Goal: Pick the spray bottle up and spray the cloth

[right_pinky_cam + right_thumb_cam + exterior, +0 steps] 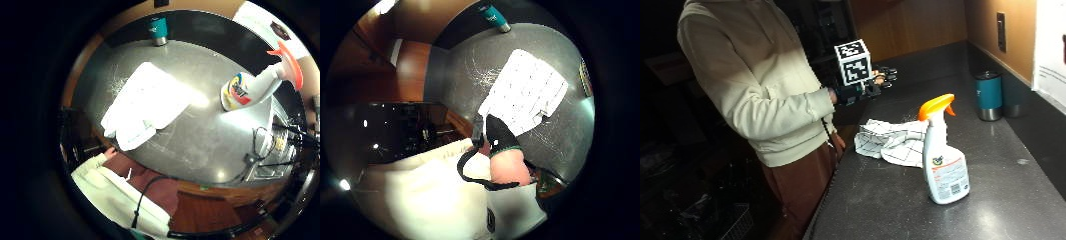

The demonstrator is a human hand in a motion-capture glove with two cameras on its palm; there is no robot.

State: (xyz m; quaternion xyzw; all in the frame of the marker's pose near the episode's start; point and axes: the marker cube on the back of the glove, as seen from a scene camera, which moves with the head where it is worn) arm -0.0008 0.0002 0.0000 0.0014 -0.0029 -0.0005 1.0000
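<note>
A white spray bottle (943,159) with an orange trigger head stands upright on the dark counter (893,205), near its front. Behind it lies a white checked cloth (896,141), crumpled, close to the counter's edge. My gloved right hand (874,84) hovers in the air above the far end of the cloth, well apart from the bottle, fingers loosely bent and holding nothing. Both palm views look down on the cloth (145,106) (527,94) from above; the bottle (252,86) shows beside it only in the little finger side view.
A teal tumbler (988,96) stands at the back by the wall, also seen as the tumbler (158,31). The person's bare other hand (838,143) hangs at the counter's edge beside the cloth. A white sheet (1051,50) hangs on the wall.
</note>
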